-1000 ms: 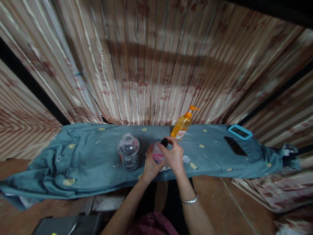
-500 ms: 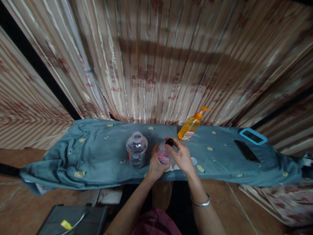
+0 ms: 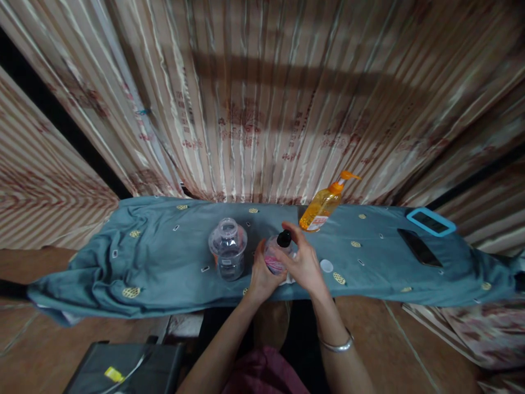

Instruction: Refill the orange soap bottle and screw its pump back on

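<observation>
My left hand (image 3: 259,273) grips a small clear bottle (image 3: 274,259) with a pink label, standing it near the front edge of a teal cloth (image 3: 164,262). The bottle's black cap (image 3: 284,238) sits on top. My right hand (image 3: 304,261) reaches over the bottle with its fingers at the black cap. A clear plastic jar (image 3: 227,249) stands just left of my hands. An orange pump bottle (image 3: 324,203) stands behind them, against the curtain. A small white lid (image 3: 326,266) lies on the cloth to the right of my right hand.
A striped curtain (image 3: 262,98) hangs right behind the cloth-covered surface. A black phone (image 3: 418,248) and a blue-framed device (image 3: 430,221) lie at the far right. A dark box (image 3: 123,372) sits on the floor at lower left.
My right hand's fingers have shifted around the black cap, which now shows more fully above the bottle. The view has drifted slightly; the bottle stays in my left hand.
</observation>
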